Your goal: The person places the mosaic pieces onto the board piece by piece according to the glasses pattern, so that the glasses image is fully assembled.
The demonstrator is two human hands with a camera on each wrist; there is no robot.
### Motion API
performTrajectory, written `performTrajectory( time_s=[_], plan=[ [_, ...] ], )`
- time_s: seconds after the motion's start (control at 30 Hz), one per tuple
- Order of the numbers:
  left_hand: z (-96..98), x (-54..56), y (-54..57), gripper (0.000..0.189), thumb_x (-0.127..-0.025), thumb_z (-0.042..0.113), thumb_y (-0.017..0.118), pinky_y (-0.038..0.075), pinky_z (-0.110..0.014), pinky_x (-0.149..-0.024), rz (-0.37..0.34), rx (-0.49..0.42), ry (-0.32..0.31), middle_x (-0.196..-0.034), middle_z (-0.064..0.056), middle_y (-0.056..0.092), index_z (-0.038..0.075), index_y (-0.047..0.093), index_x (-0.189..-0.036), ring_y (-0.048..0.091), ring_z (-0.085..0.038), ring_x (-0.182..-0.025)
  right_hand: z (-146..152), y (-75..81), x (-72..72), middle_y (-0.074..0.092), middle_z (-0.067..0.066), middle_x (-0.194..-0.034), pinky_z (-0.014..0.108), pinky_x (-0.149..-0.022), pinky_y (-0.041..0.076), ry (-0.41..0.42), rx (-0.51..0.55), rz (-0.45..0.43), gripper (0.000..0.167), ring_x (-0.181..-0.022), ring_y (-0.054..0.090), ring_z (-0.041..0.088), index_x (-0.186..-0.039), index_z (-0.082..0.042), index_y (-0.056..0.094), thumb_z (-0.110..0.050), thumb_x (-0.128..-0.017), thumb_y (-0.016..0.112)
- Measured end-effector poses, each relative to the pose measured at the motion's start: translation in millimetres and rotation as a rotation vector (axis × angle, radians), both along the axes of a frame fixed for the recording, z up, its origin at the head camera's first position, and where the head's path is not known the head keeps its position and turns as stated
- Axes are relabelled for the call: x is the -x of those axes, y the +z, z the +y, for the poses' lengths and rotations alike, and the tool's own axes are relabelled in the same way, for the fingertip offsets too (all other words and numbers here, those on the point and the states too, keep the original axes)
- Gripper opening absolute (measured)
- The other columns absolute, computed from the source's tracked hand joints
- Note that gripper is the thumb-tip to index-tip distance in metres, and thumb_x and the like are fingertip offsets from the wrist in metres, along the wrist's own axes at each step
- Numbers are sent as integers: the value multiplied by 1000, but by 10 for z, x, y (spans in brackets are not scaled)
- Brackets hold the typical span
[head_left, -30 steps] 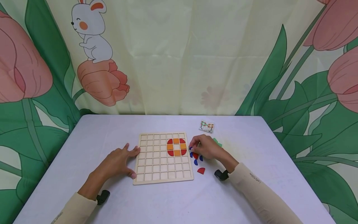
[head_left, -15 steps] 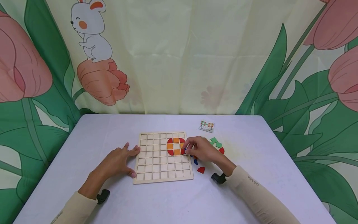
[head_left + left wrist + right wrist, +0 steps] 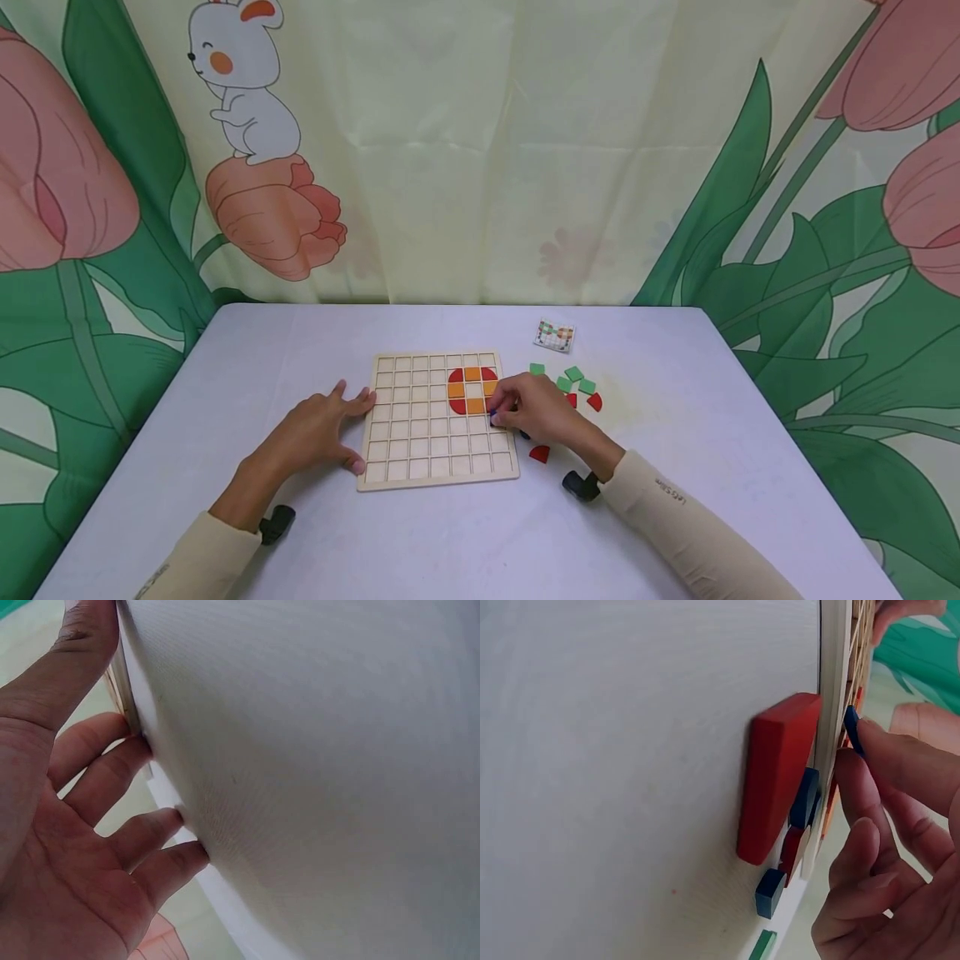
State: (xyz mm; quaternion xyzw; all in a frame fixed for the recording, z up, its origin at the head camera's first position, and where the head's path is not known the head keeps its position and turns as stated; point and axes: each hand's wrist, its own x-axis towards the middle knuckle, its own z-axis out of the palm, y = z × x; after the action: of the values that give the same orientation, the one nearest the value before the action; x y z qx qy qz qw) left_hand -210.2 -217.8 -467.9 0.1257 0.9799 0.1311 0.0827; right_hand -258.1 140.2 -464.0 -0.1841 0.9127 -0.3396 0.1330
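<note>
A wooden grid board (image 3: 416, 450) lies on the table. On its upper right part, orange squares (image 3: 472, 406) and red quarter-circle pieces (image 3: 457, 406) form a ring. My left hand (image 3: 315, 432) is at the board's left edge, thumb and fingers spread, fingertips against the rim. In the right wrist view, thumb and fingers of my right hand (image 3: 889, 802) pinch a small blue piece (image 3: 853, 729) with a curved side. That hand (image 3: 534, 408) is over the board's right side, just below the ring, and partly covers the ring's lower right corner.
Right of the board lie green squares (image 3: 573, 374), red quarter-circle pieces (image 3: 539, 454) and blue pieces (image 3: 770, 892), some hidden behind my right hand. A small pattern card (image 3: 554, 335) lies farther back. Behind the white table (image 3: 300, 342) hangs a printed curtain (image 3: 450, 167).
My right hand has moved left from the loose pieces onto the board with a blue piece, then slightly toward me. My left hand stays at the board's edge.
</note>
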Motion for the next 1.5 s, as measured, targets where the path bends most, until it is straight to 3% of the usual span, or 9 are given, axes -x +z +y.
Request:
performTrajectory(
  time_s=[0.23,0.47,0.7,0.97,1.13,1.27,1.5],
  plan=[
    [0,3,8,118,-55,48,101,54,-64,-101,-1,-13,-3,-157,-45,38,16,52,-157,56,-64,-131,-22,-16,-16,74,-10,-84,25,-60,47,-33,-12,15,8,-72,59,15,-90,-23,83,-16,-89,87],
    [-12,-3,26,117,-55,48,101,53,-66,-101,-12,-19,-4,-158,-46,36,17,53,-157,55,-64,-132,-69,-16,-31,69,-9,-76,26,-68,48,-37,-45,43,11,-76,59,14,-86,-23,80,-17,-89,88],
    [-4,-7,20,117,-56,47,101,53,-66,-102,-17,-6,2,-158,-45,36,17,52,-157,55,-64,-132,-21,-12,-29,71,-9,-83,28,-64,49,-15,-19,-8,9,-77,59,17,-87,-24,80,-20,-90,87],
    [11,-2,26,117,-55,48,101,52,-66,-102,-20,-9,9,-159,-45,36,17,52,-157,54,-64,-132,168,-2,67,70,-6,-85,29,-62,50,-121,10,24,2,-75,61,18,-97,-25,81,-24,-97,80],
    [4,-1,20,117,-55,48,101,52,-65,-102,-9,-19,-5,-158,-45,37,17,53,-157,55,-64,-132,242,-9,94,73,-4,-94,29,-68,54,-152,3,22,10,-78,63,16,-101,-22,81,-16,-93,83],
    [-4,0,16,117,-55,49,101,52,-66,-102,-7,-19,-8,-158,-45,37,17,53,-157,55,-64,-131,227,-32,83,75,-6,-101,29,-76,54,-145,-36,21,21,-91,63,14,-104,-23,81,-14,-86,90],
    [2,-4,1,117,-56,47,101,52,-66,-103,-10,-17,-3,-159,-44,36,17,52,-157,54,-64,-133,176,-29,76,74,-8,-90,29,-70,53,-119,-83,14,16,-82,62,15,-94,-23,80,-14,-86,90]
  ],
)
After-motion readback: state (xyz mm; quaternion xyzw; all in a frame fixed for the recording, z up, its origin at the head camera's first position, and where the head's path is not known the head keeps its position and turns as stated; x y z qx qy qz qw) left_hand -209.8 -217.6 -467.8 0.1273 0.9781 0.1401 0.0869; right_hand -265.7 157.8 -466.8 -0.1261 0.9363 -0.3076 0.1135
